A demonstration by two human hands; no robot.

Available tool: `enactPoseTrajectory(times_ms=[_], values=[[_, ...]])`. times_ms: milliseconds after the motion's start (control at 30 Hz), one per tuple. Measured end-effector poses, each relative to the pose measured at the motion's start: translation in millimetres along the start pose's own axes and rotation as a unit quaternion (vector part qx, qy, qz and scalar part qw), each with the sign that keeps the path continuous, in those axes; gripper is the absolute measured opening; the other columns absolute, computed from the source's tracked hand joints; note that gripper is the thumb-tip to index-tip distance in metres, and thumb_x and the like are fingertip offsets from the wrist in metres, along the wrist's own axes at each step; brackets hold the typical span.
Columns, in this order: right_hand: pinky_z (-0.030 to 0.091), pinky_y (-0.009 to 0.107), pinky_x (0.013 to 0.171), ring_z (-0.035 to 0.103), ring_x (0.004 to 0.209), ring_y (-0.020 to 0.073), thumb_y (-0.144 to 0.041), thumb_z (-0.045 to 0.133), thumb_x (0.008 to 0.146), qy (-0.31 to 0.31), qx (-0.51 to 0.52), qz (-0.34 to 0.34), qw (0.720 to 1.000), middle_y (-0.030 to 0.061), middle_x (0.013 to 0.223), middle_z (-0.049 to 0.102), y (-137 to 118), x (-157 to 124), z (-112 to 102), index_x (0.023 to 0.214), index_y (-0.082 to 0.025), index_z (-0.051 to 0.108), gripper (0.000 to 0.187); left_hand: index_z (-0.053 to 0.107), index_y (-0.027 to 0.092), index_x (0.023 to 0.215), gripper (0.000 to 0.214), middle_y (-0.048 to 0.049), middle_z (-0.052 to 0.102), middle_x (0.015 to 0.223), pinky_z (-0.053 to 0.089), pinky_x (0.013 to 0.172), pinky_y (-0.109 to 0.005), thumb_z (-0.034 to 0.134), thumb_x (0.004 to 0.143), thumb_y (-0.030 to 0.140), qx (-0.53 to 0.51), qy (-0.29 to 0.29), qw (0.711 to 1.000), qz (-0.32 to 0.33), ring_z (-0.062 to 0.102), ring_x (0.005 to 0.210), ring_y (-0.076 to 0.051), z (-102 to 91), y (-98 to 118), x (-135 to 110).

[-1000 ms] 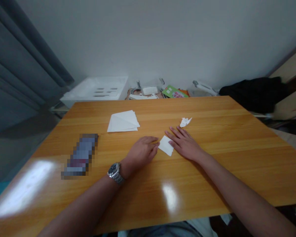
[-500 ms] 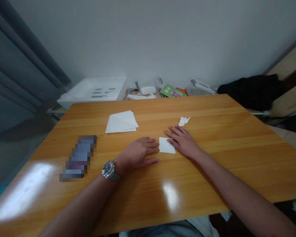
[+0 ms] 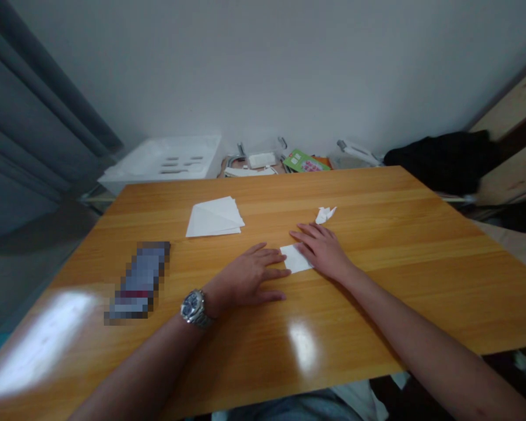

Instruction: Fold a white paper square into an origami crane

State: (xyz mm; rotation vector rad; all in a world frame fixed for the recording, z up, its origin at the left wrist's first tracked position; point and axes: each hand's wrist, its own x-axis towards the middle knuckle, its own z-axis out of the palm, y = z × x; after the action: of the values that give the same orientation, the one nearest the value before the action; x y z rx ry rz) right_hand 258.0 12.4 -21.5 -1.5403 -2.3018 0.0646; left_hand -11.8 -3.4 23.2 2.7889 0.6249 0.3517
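A small folded white paper (image 3: 294,259) lies flat on the wooden table (image 3: 377,263), between my two hands. My left hand (image 3: 249,278), with a metal watch on the wrist, rests flat with its fingers stretched out, fingertips touching the paper's left edge. Lying flat too, my right hand (image 3: 322,248) presses its fingers on the paper's right part. A small crumpled white paper piece (image 3: 324,214) sits just beyond my right hand. A stack of folded white sheets (image 3: 214,217) lies further back on the left.
A blurred-out flat object (image 3: 138,280) lies on the table's left side. Behind the table stand a white plastic bin (image 3: 166,161), a green packet (image 3: 305,162) and loose clutter by the wall. A black garment (image 3: 442,158) lies at the right.
The small paper turned from a tilted pose to lying square and flat. My left hand opened from a loose curl to flat fingers, and my right hand slid further over the paper.
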Motion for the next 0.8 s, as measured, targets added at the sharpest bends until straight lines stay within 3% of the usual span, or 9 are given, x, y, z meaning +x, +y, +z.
enactPoseTrajectory(times_ms=[200,500,800], values=[[0.043,0.053,0.108,0.055,0.128,0.0336,-0.048,0.055,0.1,0.038,0.004,0.055,0.998,0.0135,0.143,0.06,-8.5,5.8,4.5,0.137,-0.023,0.063,0.046,0.068,0.032,0.132,0.047,-0.0092,0.061,0.144,0.031,0.123,-0.054,0.059,0.095,0.06,0.007,-0.008,1.0,-0.017,0.054,0.136,-0.027,0.1,5.6,1.0],[0.043,0.048,0.11,0.055,0.13,0.029,-0.03,0.04,0.106,0.025,0.007,0.031,0.999,0.0093,0.146,0.059,9.8,5.4,9.2,0.14,-0.026,0.062,0.041,0.069,0.031,0.129,0.046,-0.0078,0.064,0.139,0.028,0.124,-0.051,0.06,0.094,0.061,0.009,-0.004,1.0,-0.024,0.056,0.132,-0.025,0.7,8.1,3.2],[0.043,0.05,0.113,0.055,0.134,0.0282,-0.028,0.038,0.106,0.029,0.041,0.008,0.999,0.0107,0.146,0.06,16.2,4.4,7.9,0.138,-0.022,0.064,0.042,0.07,0.029,0.128,0.04,-0.0083,0.065,0.133,0.03,0.123,-0.049,0.054,0.1,0.053,0.026,0.008,1.0,0.007,0.057,0.128,-0.025,6.2,1.0,6.4]])
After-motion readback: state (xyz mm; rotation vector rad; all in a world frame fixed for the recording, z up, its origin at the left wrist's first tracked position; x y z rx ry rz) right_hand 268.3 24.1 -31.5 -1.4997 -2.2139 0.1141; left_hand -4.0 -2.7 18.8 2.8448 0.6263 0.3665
